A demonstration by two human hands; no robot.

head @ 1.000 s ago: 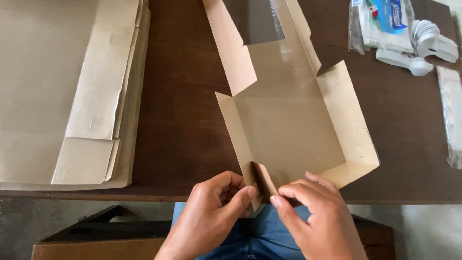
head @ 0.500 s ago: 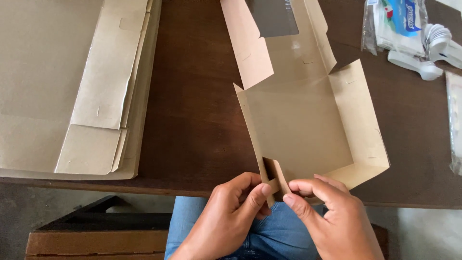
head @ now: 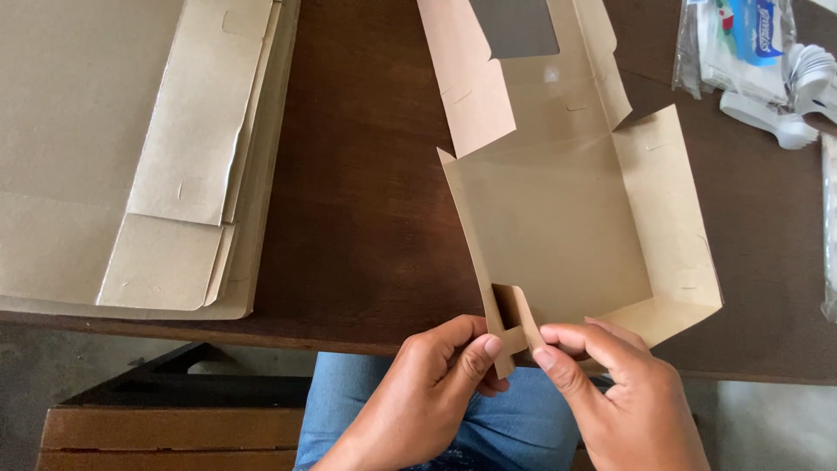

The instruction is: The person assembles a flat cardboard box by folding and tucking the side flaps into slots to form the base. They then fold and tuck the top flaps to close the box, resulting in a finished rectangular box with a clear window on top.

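Both hands pinch the same small corner tab (head: 514,318) of a flat kraft cardboard box blank (head: 558,227): the left hand (head: 427,397) closes thumb and fingers on it from the left, the right hand (head: 623,392) from the right, thumbs nearly meeting. The tab stands folded up at the blank's near left corner, just past the front edge of the dark wooden table (head: 366,201). The blank lies open on the table, its side flaps raised slightly. A bare strip of tabletop separates it from a stack of flat cardboard blanks (head: 131,148) on the left. White plastic cutlery (head: 785,96) and a plastic packet (head: 737,39) lie at the far right corner, well apart.
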